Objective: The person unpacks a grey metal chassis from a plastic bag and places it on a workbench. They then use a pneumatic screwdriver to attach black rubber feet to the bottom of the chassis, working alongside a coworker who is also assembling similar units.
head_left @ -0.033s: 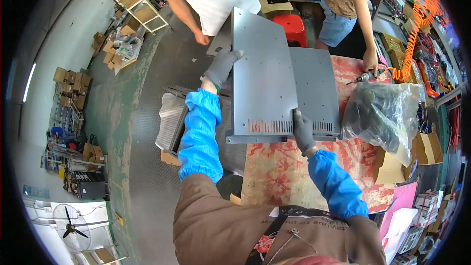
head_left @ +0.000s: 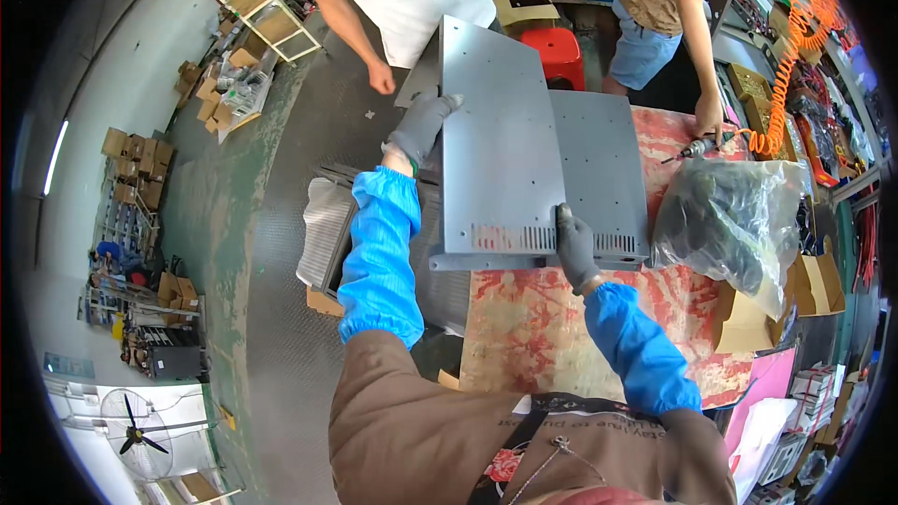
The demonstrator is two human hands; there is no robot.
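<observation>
A grey sheet-metal panel with small holes and a row of slots is tilted up between my hands. My left hand, in a grey glove, is closed on its left edge, with the thumb on top and the other fingers hidden. My right hand, also gloved, grips its near right corner. Below and to the right lies a second grey perforated metal piece, partly covered by the panel. Whether the two pieces touch is hidden.
The red-stained worktable bears a clear plastic bag of dark parts. Beyond it, a co-worker's hand rests at a power tool near an orange coiled hose. Another person stands opposite, beside a red stool.
The panel's near edge has risen slightly, together with my right hand. The hand of the person in white has shifted a little. My left hand has barely moved.
</observation>
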